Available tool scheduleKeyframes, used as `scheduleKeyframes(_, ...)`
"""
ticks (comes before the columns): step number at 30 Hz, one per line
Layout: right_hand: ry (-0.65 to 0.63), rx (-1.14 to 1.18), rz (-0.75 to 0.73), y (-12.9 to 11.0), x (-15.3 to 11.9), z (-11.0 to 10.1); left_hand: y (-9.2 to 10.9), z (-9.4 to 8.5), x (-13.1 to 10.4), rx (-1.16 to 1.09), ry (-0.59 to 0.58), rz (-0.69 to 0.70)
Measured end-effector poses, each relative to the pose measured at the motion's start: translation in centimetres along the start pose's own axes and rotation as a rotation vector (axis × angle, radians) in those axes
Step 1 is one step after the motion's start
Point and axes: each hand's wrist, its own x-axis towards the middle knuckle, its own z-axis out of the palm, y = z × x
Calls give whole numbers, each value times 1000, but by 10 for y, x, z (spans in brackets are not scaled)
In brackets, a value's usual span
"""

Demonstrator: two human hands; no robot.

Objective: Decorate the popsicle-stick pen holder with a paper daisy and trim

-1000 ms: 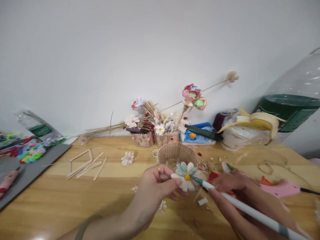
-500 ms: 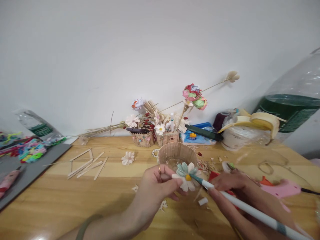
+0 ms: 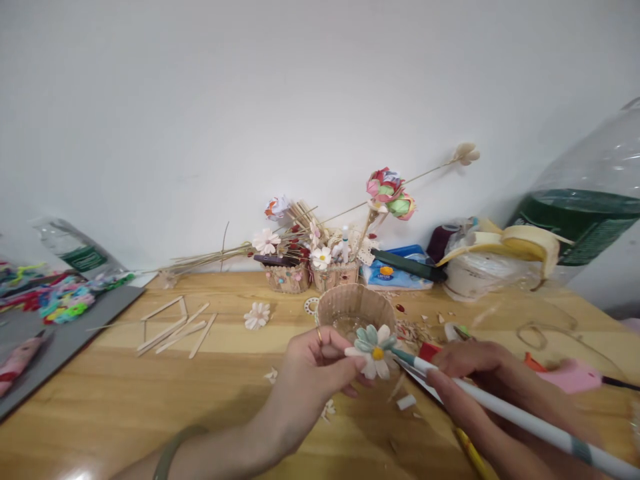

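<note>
Pinching 1 flower (image 3: 377, 354) by its edge, the left hand (image 3: 319, 370) has open tabletop (image 3: 220, 387) leftward; the right hand (image 3: 505, 379) clamps 1 brush (image 3: 515, 412).

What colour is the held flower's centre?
The flower's centre is yellow, showing best in the head view.

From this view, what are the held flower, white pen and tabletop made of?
Flower: matte, perhaps paper or wood shaving; thin, pale petals, some teal.
White pen: probably plastic, smooth; no visible grain.
Tabletop: glossy wood or laminate; streaky grain, glare.
</note>
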Motion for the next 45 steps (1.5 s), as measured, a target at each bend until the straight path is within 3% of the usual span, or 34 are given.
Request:
scheduleKeyframes(10, 11, -6, -30, 1, 1, 1, 0, 0, 0, 7, -6, 2)
scheduleKeyframes(21, 120, -44, -60, 4, -3, -4, 0, 0, 0, -23, -33, -13)
scheduleKeyframes(25, 95, -2, -48, 2, -1, -3, -1, -1, 0, -36, -36, -19)
scheduleKeyframes(29, 229, -60, 29, 1, 3, -4, -2, 0, 1, -46, -37, -21)
scheduleKeyframes(33, 175, -67, -7, 0, 6, -5, -1, 0, 2, -12, -26, 9)
scheduleKeyframes(38, 244, 53, 31, 1, 6, -5, -1, 1, 2, 19, -7, 10)
scheduleKeyframes(45, 115, -56, -118, 1, 7, -7, 0, 3, 0, 41, 19, 49)
